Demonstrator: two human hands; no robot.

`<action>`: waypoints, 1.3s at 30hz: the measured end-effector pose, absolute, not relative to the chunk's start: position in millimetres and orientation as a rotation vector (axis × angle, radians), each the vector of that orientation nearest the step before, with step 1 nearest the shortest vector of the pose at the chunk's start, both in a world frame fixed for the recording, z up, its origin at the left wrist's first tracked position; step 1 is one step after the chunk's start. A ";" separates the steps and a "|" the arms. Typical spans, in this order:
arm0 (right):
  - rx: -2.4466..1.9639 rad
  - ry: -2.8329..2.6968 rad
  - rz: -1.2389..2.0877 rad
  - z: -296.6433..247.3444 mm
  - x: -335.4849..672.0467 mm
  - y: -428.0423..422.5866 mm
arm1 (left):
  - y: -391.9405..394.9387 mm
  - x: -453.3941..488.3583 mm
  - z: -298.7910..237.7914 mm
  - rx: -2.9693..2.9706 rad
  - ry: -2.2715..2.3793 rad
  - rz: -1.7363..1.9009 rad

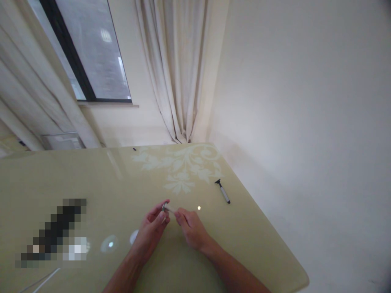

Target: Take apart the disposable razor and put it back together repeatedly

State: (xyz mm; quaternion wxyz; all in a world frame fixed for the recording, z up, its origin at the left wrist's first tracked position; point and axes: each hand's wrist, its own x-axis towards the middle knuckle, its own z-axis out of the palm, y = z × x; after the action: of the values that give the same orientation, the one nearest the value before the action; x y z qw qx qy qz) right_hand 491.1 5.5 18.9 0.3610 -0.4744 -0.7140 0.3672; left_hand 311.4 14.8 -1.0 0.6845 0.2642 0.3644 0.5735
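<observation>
My left hand (156,221) is closed, with thumb and fingers around a small grey, metallic-looking piece (165,206). In my right hand (191,228), the closed fingers grip a thin whitish stick-like thing (170,209). Its far end meets the grey piece between the two hands. Whether the two are joined or only touching, I cannot tell. Both hands are just above the table (244,244), near its middle. A razor (224,192) with a grey handle and black head lies to the right, beyond my right hand.
A small dark piece (134,149) lies at the table's far edge. A pixelated dark shape (58,228) and a white cable (45,280) are at the left. The wall (305,142) runs along the right side. Curtains (180,69) and a window (94,49) stand behind.
</observation>
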 end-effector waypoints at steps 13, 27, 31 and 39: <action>-1.159 -1.772 1.138 22.4 492.9 5.4 | 14.0 311.1 8.6 0.616 0.874 1.283; -1.077 -1.694 1.413 20.5 493.8 5.6 | 13.5 310.9 2.9 0.652 0.863 1.290; -1.020 -1.672 1.588 19.6 497.8 9.3 | 12.0 312.0 3.7 0.654 0.856 1.276; -1.261 -1.789 0.987 23.9 493.9 6.0 | 11.7 314.8 7.3 0.688 0.908 1.271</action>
State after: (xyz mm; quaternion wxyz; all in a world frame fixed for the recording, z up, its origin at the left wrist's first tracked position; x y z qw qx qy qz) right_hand 493.9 6.0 23.9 0.3620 -0.4897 -0.6946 0.3831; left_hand 314.8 11.7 7.3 0.6574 0.3038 0.4009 0.5611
